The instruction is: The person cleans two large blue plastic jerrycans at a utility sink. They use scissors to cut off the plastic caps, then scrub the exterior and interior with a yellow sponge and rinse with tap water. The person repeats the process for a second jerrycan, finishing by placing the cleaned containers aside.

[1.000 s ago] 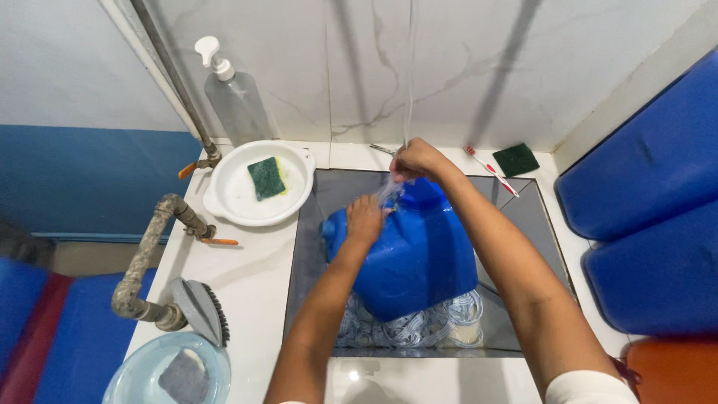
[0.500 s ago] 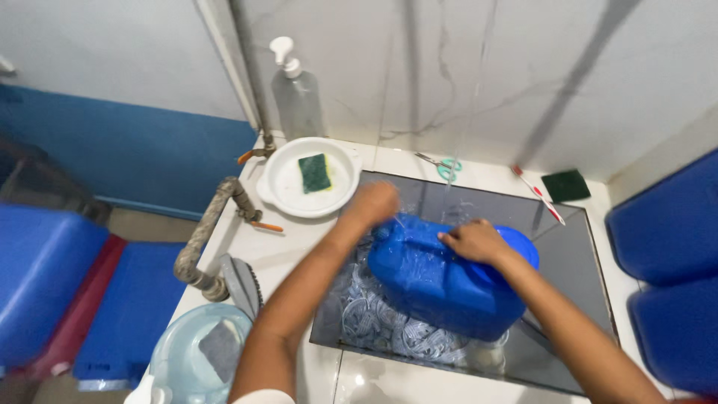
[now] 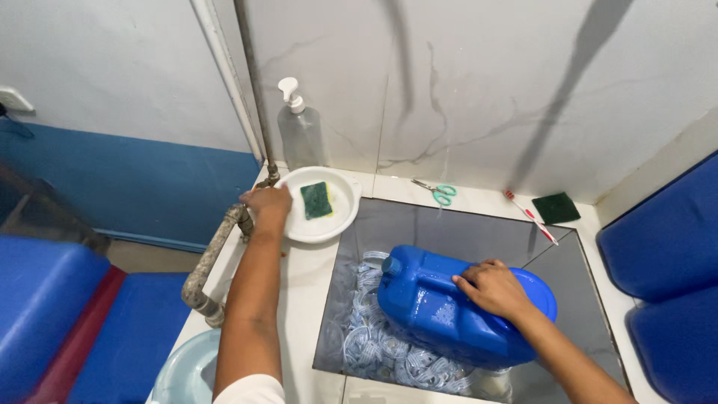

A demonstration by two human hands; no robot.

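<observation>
Jug (image 3: 441, 314) solid blue. Bowl (image 3: 340, 217) white, holding a sponge (image 3: 316, 200) green with a yellow edge. Scissors (image 3: 437, 192) with teal handles. Toothbrush (image 3: 529, 215) red and white. Pad (image 3: 556, 208) dark green. Pump bottle (image 3: 301, 131) clear with a white pump. Sink (image 3: 479, 232) dark grey, glossy. Dishes (image 3: 374, 344) under the jug white with a blue pattern. Wall tiles (image 3: 486, 90) white with grey veining. Pipe (image 3: 213, 258) dull grey-brown. Basin (image 3: 187, 374) pale blue.

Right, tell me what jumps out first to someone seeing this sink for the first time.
The big blue jerrycan lying on its side in the sink basin, with the right hand resting on top of it, draws the eye first. Next comes the white bowl on the counter's back left corner, holding a green and yellow sponge, with the left hand on its rim. Behind it stands a clear pump bottle against the wall.
</observation>
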